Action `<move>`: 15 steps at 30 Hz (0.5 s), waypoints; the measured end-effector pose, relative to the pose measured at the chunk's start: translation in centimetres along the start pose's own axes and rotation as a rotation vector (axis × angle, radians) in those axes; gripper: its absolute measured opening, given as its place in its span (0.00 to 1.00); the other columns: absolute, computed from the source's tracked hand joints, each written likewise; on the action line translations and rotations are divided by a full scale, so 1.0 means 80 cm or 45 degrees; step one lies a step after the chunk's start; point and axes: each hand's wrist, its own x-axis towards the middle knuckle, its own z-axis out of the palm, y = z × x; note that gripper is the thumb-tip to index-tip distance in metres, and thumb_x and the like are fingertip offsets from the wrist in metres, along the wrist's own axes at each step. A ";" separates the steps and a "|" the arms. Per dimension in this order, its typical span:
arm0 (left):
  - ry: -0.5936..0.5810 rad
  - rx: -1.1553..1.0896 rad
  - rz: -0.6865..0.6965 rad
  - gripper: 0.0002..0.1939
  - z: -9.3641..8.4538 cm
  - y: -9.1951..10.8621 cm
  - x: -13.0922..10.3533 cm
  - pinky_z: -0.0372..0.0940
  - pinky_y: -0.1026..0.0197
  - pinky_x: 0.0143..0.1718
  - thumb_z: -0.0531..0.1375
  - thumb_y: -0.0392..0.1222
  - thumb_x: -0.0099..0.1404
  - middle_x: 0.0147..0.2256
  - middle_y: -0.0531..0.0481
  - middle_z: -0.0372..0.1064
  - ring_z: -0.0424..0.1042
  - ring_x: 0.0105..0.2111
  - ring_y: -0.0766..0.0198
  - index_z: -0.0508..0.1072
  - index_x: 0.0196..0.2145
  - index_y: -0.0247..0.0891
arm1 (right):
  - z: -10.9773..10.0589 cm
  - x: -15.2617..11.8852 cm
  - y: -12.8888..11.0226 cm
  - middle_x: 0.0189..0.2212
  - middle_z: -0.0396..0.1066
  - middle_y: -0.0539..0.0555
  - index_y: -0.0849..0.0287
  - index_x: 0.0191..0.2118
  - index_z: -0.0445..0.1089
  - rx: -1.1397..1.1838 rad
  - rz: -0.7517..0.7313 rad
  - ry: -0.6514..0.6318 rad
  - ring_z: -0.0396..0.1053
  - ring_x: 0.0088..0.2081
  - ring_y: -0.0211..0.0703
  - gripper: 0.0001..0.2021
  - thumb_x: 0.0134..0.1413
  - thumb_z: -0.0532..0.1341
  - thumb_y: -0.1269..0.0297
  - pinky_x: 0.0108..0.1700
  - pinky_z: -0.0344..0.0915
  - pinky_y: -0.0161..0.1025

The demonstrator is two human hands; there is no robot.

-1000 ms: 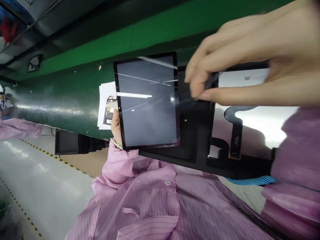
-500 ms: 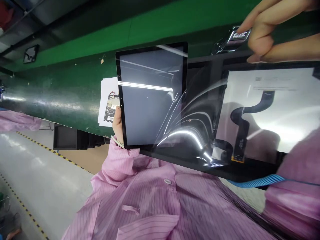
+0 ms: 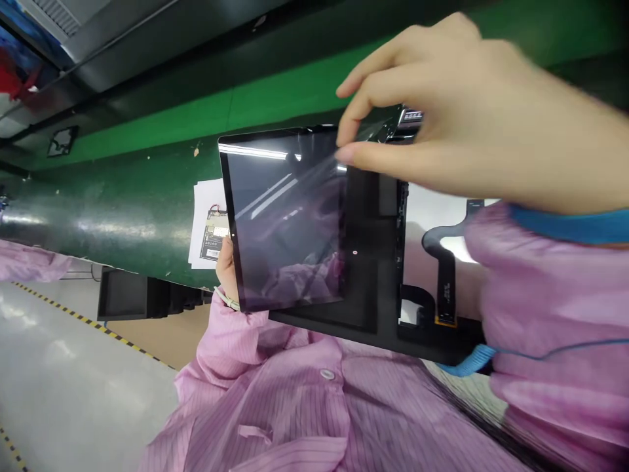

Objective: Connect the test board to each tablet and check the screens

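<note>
My left hand grips a tablet by its left edge, the thumb on the front bezel and the other fingers hidden behind. The tablet is tilted up, its dark glossy screen mirroring ceiling lights and a pink sleeve. Over the tablet's upper right corner is my right hand, thumb and index fingertips pinched together on a clear plastic film. The film slants across the upper right of the screen; how much still touches the glass I cannot tell.
A black tray lies right of the tablet, bearing a white-backed display panel with a dark ribbon cable. White papers and a battery-like part lie left on the green bench. A blue coiled cord hangs nearby.
My right hand has swept left and toward me from the upper right, over the tablet's corner. The film, earlier stretched far right over the tray, now lies back toward the screen.
</note>
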 end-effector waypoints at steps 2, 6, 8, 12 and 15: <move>-0.029 -0.007 0.063 0.19 -0.004 -0.002 0.002 0.72 0.55 0.54 0.65 0.59 0.62 0.42 0.52 0.80 0.77 0.53 0.54 0.81 0.45 0.48 | 0.013 -0.001 -0.027 0.62 0.65 0.62 0.61 0.47 0.76 -0.205 0.120 0.104 0.59 0.65 0.63 0.15 0.62 0.56 0.62 0.68 0.54 0.63; -0.138 0.025 0.017 0.22 0.002 0.000 -0.001 0.70 0.54 0.58 0.63 0.62 0.63 0.43 0.48 0.80 0.75 0.55 0.53 0.81 0.44 0.43 | 0.046 -0.012 -0.065 0.72 0.50 0.72 0.67 0.66 0.63 -0.287 0.140 0.277 0.52 0.70 0.74 0.29 0.63 0.59 0.60 0.70 0.48 0.69; -0.153 0.039 -0.002 0.24 0.011 0.002 -0.006 0.69 0.50 0.59 0.63 0.64 0.61 0.43 0.46 0.80 0.73 0.58 0.48 0.81 0.43 0.42 | 0.067 -0.019 -0.071 0.72 0.51 0.72 0.67 0.68 0.59 -0.153 -0.053 0.138 0.51 0.71 0.75 0.38 0.58 0.66 0.53 0.71 0.49 0.71; -0.135 0.077 -0.005 0.24 0.025 0.004 -0.013 0.67 0.46 0.62 0.65 0.61 0.58 0.48 0.45 0.78 0.69 0.62 0.44 0.81 0.45 0.43 | 0.106 -0.028 -0.071 0.74 0.45 0.73 0.65 0.73 0.52 -0.028 -0.175 -0.082 0.42 0.74 0.74 0.52 0.50 0.72 0.45 0.72 0.47 0.73; -0.101 0.089 0.028 0.22 0.023 0.004 -0.010 0.67 0.47 0.62 0.64 0.57 0.59 0.52 0.46 0.77 0.68 0.63 0.45 0.79 0.47 0.43 | 0.119 -0.036 -0.076 0.72 0.51 0.75 0.70 0.70 0.57 -0.099 -0.159 -0.084 0.49 0.73 0.72 0.46 0.53 0.71 0.49 0.71 0.54 0.69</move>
